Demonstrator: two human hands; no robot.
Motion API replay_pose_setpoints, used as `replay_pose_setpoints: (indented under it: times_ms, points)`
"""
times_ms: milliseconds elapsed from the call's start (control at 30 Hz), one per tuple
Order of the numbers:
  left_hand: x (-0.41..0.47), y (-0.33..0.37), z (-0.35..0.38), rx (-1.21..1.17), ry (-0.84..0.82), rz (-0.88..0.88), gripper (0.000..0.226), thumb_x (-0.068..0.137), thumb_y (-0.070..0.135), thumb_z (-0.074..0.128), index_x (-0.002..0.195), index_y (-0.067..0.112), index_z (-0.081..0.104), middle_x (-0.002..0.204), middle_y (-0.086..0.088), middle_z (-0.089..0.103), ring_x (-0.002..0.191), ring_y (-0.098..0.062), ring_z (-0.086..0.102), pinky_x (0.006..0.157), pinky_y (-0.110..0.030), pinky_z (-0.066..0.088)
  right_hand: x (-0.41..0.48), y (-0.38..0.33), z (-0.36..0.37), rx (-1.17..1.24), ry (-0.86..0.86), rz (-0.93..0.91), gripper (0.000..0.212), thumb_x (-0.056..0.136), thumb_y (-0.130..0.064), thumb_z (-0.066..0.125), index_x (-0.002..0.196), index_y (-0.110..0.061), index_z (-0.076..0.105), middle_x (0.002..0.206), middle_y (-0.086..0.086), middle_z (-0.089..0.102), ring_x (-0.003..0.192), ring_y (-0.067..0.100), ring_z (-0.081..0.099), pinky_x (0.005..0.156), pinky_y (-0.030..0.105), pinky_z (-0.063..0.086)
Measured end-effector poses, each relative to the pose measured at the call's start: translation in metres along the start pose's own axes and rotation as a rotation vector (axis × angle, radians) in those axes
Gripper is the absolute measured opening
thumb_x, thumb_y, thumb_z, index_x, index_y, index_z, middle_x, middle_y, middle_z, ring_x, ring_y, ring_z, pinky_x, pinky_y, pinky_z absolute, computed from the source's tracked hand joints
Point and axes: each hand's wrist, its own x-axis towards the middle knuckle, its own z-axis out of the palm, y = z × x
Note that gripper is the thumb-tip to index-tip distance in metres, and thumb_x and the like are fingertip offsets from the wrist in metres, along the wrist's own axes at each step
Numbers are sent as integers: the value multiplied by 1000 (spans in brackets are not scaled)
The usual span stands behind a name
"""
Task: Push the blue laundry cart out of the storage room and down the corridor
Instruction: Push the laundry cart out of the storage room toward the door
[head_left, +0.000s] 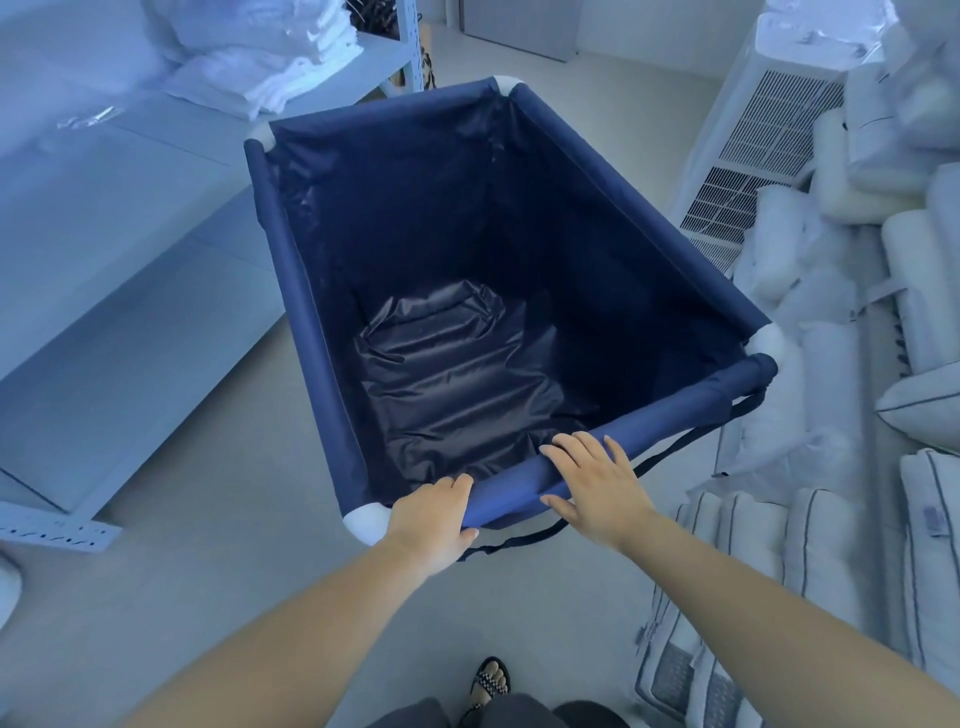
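Risks first. Your blue laundry cart (467, 291) sits in a narrow lane: a low white shelf unit (130, 249) flanks it at 9 o'clock, and stacked pillows (841, 364) crowd it from 2 to 4 o'clock, with a white grilled appliance (763, 150) at 1 o'clock. The cart's near right corner lies just beside the pillow stack. Judgement: a push that veers right would likely catch that corner on the pillows or drag the stack; one that veers left would clip the shelf unit.

Second risk: a dark strap (524, 540) hangs loose below the near rail, trailing toward 5 o'clock. It could snag underneath or tangle near your sandalled foot (491, 680) at 6 o'clock. The wheels are hidden, so you cannot tell how they are pointed.

Third: your grip is uneven. Your left hand (431, 525) is wrapped around the near rail close to its left corner cap, fingers curled over the top and thumb underneath, clamped on the fabric-covered tube. Your right hand (597, 488) lies flat on the rail's top with fingers spread apart and not closed round it. Judgement: pushing like this may let the right palm slip and the cart yaw.

Position: the cart is empty, directly ahead at 12 o'clock, its near rail under both hands, its far end toward open floor.
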Motion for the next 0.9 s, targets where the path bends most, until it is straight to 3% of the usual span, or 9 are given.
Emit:
replay_pose_setpoints:
  times_ms: [200,433,900]
  points:
    - [-7,-5,5,5,48,19,33,93,34,49,120,17,40,112,-1,56,98,-23,54,65,-32,38,9,1,2,-11,-22,-11,62,90,-52,47,141,-20,30,143,-3,36,135,18,25,114,47,5]
    - [-5,-8,2,83,36,40,36,94,31,48,124,15,38,116,-3,54,100,-25,53,66,-34,37,16,-5,2,-36,-25,14,52,90,-51,47,132,-22,40,131,-3,45,125,19,35,111,48,10]
    - [1,-69,-23,161,-25,132,37,93,28,51,124,12,37,116,-7,53,102,-27,52,71,-37,41,41,-64,-6,-45,-52,155,49,93,-50,43,131,-21,38,131,-2,44,126,19,34,111,47,15]
